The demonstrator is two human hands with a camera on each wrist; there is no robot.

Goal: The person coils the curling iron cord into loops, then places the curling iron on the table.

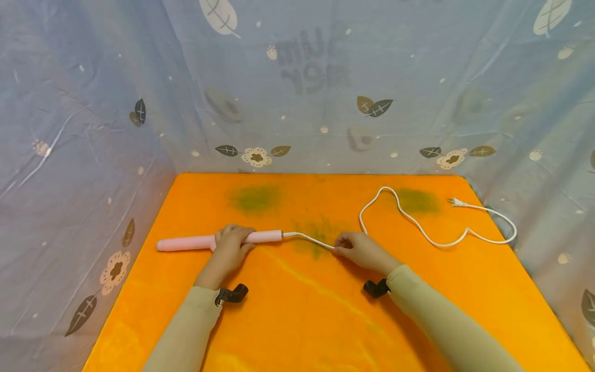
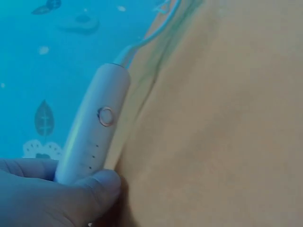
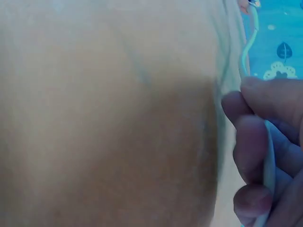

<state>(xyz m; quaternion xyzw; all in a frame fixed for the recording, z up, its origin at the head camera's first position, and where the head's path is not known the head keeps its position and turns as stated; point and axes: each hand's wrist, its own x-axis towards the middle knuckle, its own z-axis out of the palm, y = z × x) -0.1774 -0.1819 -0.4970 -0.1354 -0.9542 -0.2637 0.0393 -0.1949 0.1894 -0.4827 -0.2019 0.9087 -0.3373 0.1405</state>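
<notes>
A pink curling iron [image 1: 186, 243] lies across the orange table, its long barrel toward the left. My left hand [image 1: 229, 248] grips it around the middle, thumb along the near side. In the left wrist view the handle [image 2: 97, 127] shows a round button and a row of small marks above the thumb. A white power cord [image 1: 309, 239] leaves the handle's right end. My right hand [image 1: 364, 250] pinches that cord a short way from the handle; in the right wrist view the cord [image 3: 269, 165] runs through the curled fingers [image 3: 251, 142].
Beyond my right hand the cord loops over the table's right side and ends in a two-prong plug [image 1: 457, 202] near the back right corner. A patterned grey-blue curtain [image 1: 302, 103] surrounds the orange tabletop [image 1: 297, 310]. Black wrist cameras [image 1: 234, 293] sit on both wrists.
</notes>
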